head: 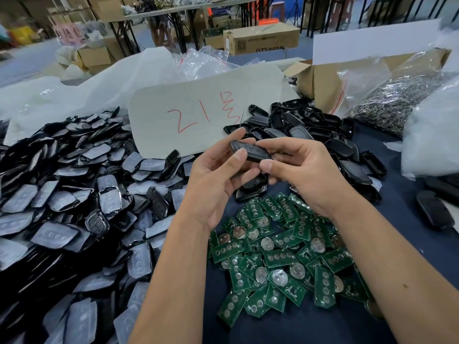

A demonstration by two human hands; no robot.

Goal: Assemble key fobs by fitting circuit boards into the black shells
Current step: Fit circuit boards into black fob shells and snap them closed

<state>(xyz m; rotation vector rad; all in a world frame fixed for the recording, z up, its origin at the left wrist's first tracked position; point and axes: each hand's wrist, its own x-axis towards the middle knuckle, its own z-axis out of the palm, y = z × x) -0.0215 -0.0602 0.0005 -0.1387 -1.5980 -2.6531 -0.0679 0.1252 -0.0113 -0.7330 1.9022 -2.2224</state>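
Black fob shell [249, 153] sits pinched between both hands above the counter [323, 326]: left hand [215, 180] grip holds its near-left end with thumb on top and fingers wrapped behind, right hand [301, 167] grip pinches the opposite end. Green circuit boards [280, 259] lie heaped directly below the grip, loose black shells [305, 130] behind it, film-covered button pads [74, 207] off to its left. To do this well, I'd square the halves, then squeeze evenly along the seam, not at one corner. Can't tell if a board is inside; the seam and underside are hidden by fingers. Something dark under the right palm is unclear.
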